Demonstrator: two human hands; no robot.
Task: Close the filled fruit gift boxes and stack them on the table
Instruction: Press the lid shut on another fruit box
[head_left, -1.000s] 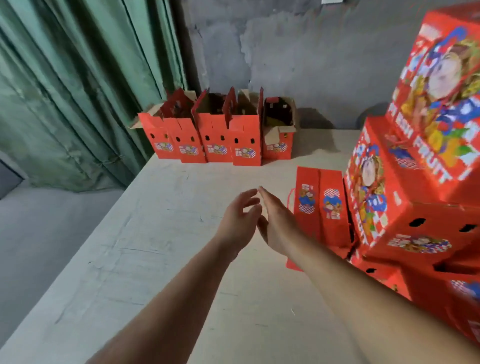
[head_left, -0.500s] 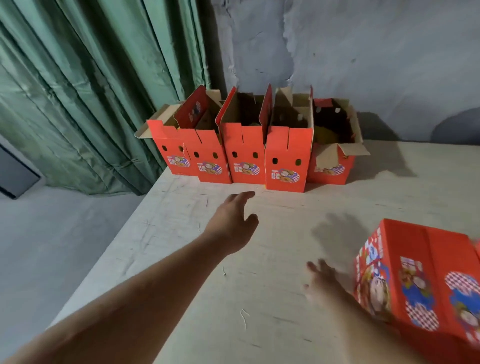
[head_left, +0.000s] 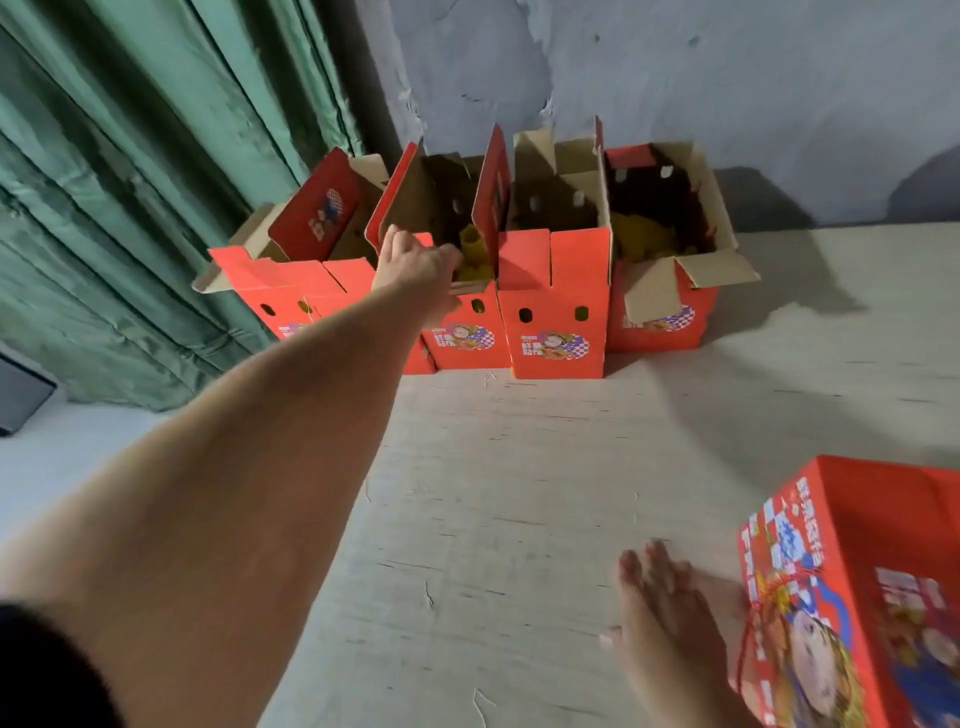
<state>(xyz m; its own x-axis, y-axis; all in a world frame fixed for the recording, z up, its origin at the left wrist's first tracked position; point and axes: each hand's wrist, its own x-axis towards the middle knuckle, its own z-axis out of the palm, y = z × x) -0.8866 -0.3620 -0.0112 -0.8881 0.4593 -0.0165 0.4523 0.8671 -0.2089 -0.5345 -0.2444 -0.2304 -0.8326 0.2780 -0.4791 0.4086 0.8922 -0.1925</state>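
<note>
Left hand (head_left: 415, 262) fingers (head_left: 451, 258) curl over the front top edge of the third open box (head_left: 465, 338) from the right in the back row — gripping the rim, knuckles up, arm stretched far across the bench (head_left: 519, 493). Yellow fruit (head_left: 475, 254) shows just past the fingertips inside that box.

Right hand (head_left: 670, 618) is low and near, fingers straight and spread, palm down just over the bench surface, holding nothing. It sits just beside a closed red box (head_left: 883, 597) at the bottom right corner; contact with it can't be told, there's motion blur there.

Back row: four open red boxes visible side by side against the grey wall (head_left: 675, 78), flaps up. The second box from the right (head_left: 558, 332) stands tallest in front, touching the gripped one. The rightmost box (head_left: 670, 317) has a cardboard flap folded outward and yellow contents visible inside. The leftmost box (head_left: 280, 291) is partly hidden behind the left forearm.

Green curtain (head_left: 130, 182) hangs at the left, beside the row's end.
</note>
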